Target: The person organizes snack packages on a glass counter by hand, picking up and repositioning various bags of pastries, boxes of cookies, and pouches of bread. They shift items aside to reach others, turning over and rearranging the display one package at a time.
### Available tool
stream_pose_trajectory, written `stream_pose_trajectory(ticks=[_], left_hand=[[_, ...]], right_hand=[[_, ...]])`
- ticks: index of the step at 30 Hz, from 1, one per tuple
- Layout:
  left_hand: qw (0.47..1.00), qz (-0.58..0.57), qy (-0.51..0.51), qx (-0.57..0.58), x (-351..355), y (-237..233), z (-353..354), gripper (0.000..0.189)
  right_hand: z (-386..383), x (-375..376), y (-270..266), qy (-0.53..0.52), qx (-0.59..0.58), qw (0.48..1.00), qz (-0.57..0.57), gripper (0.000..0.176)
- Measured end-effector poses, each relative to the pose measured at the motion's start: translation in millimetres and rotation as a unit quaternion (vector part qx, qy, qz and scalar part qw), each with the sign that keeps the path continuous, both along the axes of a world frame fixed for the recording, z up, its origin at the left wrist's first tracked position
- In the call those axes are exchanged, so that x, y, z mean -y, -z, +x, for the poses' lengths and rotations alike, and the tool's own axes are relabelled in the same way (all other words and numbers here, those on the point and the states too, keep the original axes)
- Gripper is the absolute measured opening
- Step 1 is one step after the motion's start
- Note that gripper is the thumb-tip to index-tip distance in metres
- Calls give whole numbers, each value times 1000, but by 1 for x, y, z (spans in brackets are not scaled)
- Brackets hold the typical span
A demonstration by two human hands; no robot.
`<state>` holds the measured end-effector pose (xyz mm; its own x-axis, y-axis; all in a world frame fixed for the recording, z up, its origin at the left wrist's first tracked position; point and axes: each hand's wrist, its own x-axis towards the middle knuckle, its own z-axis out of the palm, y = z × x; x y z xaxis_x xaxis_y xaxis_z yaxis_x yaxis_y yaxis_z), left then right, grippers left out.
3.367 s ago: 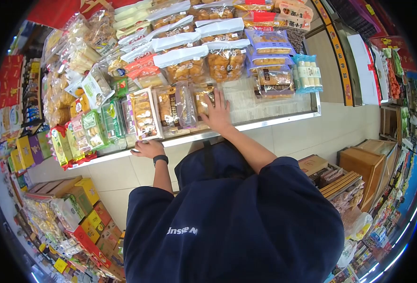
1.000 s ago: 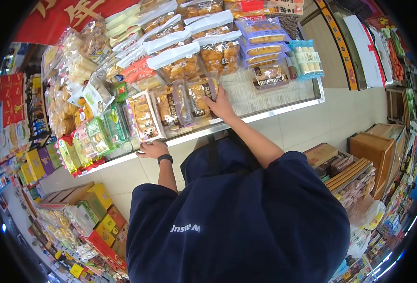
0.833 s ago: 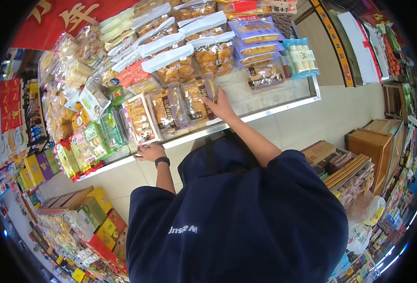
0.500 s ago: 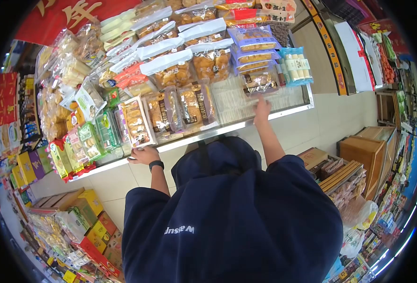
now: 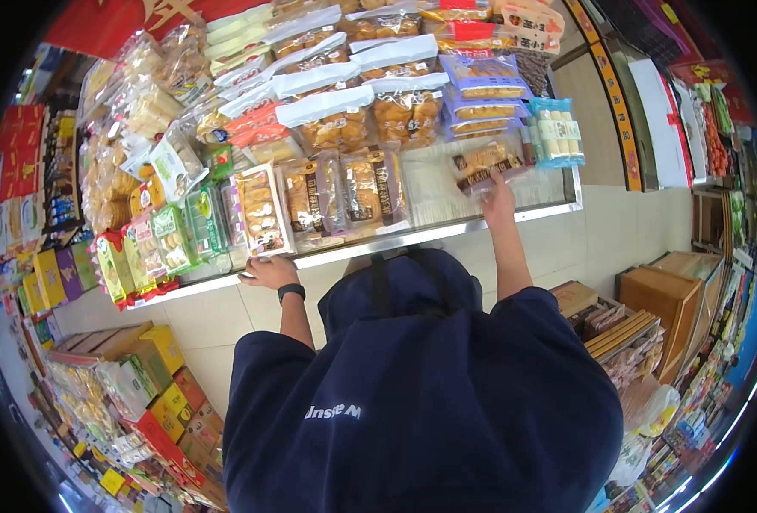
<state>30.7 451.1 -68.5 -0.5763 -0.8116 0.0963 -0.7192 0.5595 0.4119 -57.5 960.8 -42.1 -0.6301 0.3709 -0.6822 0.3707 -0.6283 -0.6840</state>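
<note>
My right hand (image 5: 499, 202) grips the lower edge of a clear pack of brown pastries (image 5: 484, 164) with a dark label, which is tilted over the display case (image 5: 447, 221). My left hand (image 5: 271, 273) rests on the metal front rim, its fingers apart, just below a white-framed pastry pack (image 5: 262, 210). To the right of that lie two dark-labelled packs (image 5: 313, 195), side by side. Purple packs (image 5: 482, 79) are stacked beyond my right hand, beside a light blue pack (image 5: 555, 132).
Rows of white-topped pastry bags (image 5: 405, 111) fill the back of the case. Green packs (image 5: 203, 222) stand at its left. Shelves of yellow boxes (image 5: 170, 419) are at lower left, and a wooden cabinet (image 5: 657, 308) is at the right.
My right hand has closed on the near edge of the dark-labelled pack, which is now tilted. My left hand stays at the rim. The whole view has shifted slightly.
</note>
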Motion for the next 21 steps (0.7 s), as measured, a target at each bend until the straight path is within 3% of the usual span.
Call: stream_pose_trajectory(ticks=[2, 7, 11, 14, 18, 21], left_hand=[[1000, -8, 2, 2, 0, 2, 1, 38], [1000, -24, 7, 3, 0, 2, 1, 38], [999, -37, 11, 2, 2, 5, 0, 38], [999, -35, 13, 0, 1, 3, 1, 38], [999, -48, 22, -3, 1, 2, 2, 37], [998, -48, 40, 4, 3, -1, 3, 33]], right_hand=[[14, 22, -38, -46, -29, 999, 3, 44], [5, 97, -84, -264, -74, 960, 51, 52], [-27, 174, -82, -387, -132, 881, 239, 59], [-30, 201, -86, -392, -107, 876, 261, 65], [-22, 211, -72, -369, -128, 767, 509, 88], [-22, 210, -74, -337, -200, 779, 491, 100]])
